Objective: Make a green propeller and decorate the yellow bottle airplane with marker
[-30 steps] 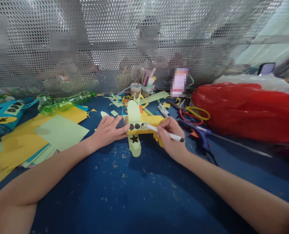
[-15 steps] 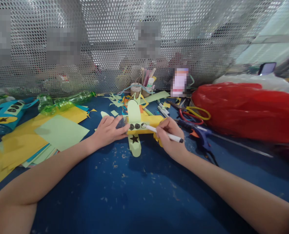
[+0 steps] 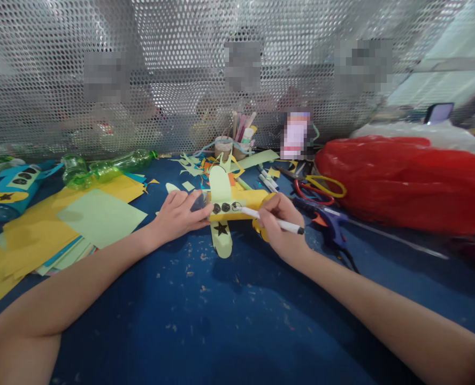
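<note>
A paper-covered toy airplane [image 3: 246,198] lies on the blue table, with a yellow body and pale green wings. The near wing [image 3: 223,245] bears a black star. Along its side is a pale strip with two black-filled circles and a third circle, drawn in outline and partly dark. My left hand [image 3: 178,215] grips the plane's clear plastic left end, fingers closed about it. In my right hand [image 3: 285,224] a white marker [image 3: 250,212] is pinched, its tip touching the third circle. That hand also rests against the yellow right end, hiding part of it.
Yellow and green paper sheets [image 3: 101,216] lie at left, by green plastic bottles [image 3: 125,160] and a blue craft model [image 3: 21,182]. Paper scraps [image 3: 193,163] lie behind the plane. At right are scissors [image 3: 313,192], a blue glue gun [image 3: 334,224] and a red plastic bag [image 3: 401,182].
The marker and my right hand have shifted very slightly, and the third circle's outline looks darker at the top. My left hand and the plane have stayed in place.
</note>
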Tool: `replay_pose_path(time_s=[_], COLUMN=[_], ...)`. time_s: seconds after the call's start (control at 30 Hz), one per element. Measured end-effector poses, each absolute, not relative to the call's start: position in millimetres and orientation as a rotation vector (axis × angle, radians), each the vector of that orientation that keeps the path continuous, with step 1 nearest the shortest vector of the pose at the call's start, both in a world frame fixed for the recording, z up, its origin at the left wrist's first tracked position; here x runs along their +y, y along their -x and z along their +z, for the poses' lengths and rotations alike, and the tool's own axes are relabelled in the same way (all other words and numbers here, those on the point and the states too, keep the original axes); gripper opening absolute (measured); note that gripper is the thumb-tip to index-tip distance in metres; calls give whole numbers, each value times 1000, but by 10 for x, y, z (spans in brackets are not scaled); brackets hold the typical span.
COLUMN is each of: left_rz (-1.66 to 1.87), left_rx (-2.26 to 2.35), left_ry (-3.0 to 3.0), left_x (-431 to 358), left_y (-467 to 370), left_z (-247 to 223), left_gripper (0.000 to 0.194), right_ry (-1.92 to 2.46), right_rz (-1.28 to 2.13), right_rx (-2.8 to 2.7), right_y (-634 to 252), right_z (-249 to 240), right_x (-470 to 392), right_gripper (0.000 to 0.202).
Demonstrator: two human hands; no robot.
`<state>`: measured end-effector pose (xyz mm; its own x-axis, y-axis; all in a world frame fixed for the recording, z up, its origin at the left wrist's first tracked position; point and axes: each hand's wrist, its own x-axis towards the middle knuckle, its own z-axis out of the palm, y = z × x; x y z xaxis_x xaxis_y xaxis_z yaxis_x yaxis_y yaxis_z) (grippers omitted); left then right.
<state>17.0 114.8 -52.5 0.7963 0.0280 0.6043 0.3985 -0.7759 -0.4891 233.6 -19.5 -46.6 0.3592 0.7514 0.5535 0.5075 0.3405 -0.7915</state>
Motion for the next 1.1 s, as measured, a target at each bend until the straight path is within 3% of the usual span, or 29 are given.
replay_pose_path(time_s=[1.1], left_rz=[-802], left_rx=[-292], left_ry=[2329], left_x=[1149], left_y=[-180], left_z=[-508], left_gripper=[32], right_ry=[1320], right_rz=[256], right_rx=[-1298], right_y=[-2341], right_z=[-489], right_x=[-188], right_gripper=[19])
